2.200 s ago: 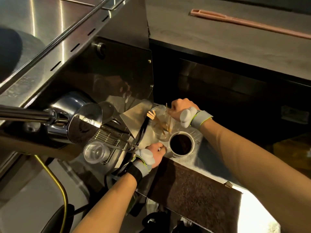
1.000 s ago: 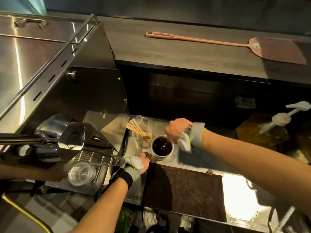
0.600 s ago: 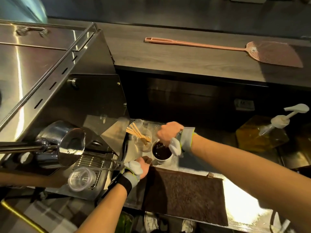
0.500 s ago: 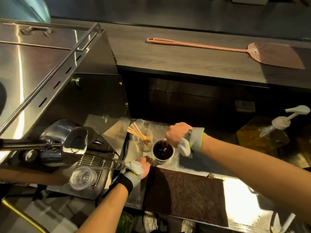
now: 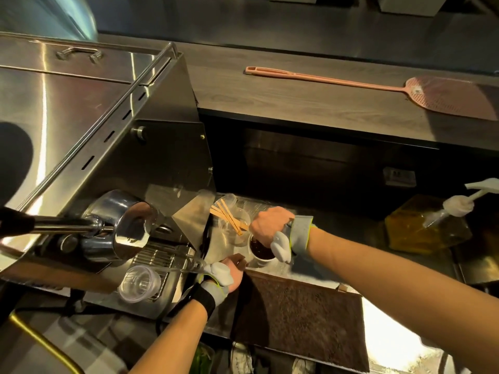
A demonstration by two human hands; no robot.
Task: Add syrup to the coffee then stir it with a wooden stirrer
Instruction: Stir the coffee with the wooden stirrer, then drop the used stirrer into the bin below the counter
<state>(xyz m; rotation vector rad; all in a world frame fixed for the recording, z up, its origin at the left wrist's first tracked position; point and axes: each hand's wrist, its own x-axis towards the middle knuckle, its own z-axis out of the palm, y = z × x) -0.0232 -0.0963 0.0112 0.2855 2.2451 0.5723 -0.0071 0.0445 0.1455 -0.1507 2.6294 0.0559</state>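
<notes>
A white cup of dark coffee [image 5: 261,252] stands on the steel counter [image 5: 272,269] beside the espresso machine. My right hand [image 5: 270,227] is a closed fist right over the cup's far rim; the wooden stirrer it grips is almost wholly hidden under it. My left hand [image 5: 231,269] rests low at the cup's left side, fingers curled against it. A clear glass [image 5: 229,230] with several wooden stirrers [image 5: 226,215] stands just behind the cup. The syrup bottle [image 5: 426,226], amber with a white pump [image 5: 471,197], is far right.
The espresso machine [image 5: 113,136] fills the left, with a portafilter [image 5: 121,225] and a clear plastic cup [image 5: 139,283] on its drip tray. A brown mat [image 5: 297,314] lies in front of the cup. A pink fly swatter [image 5: 445,97] lies on the raised wooden ledge.
My right hand left the stirrer glass and came over the coffee cup, shifting in small moves above it. My left hand stayed by the cup. The view lifted, showing the syrup bottle.
</notes>
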